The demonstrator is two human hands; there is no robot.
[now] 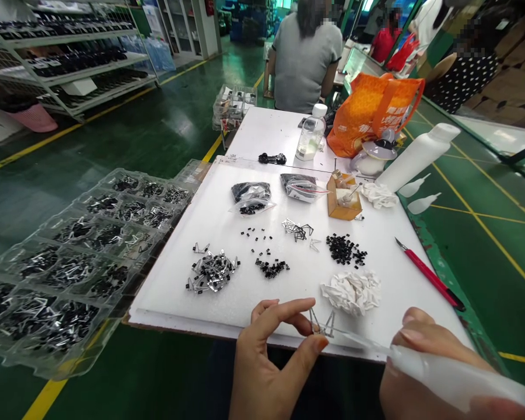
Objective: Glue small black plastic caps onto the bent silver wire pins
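Right hand (433, 344), tissue wad (350, 293) ahead, (knife (429, 274) beyond)

left hand (273, 361) — bare, orange-painted thumbnail (321, 345) | right hand (402, 388) — bare

No writing could be read anywhere in the view. An orange woven shopping bag (373, 115) on the far end of the desk carried large white printed characters, but the folds and blur left them illegible. A pale poster (153, 20) stood on the far wall beyond the metal shelving, and its print was too small to make out. A clear plastic bottle (310, 133) on the desk showed no legible label either
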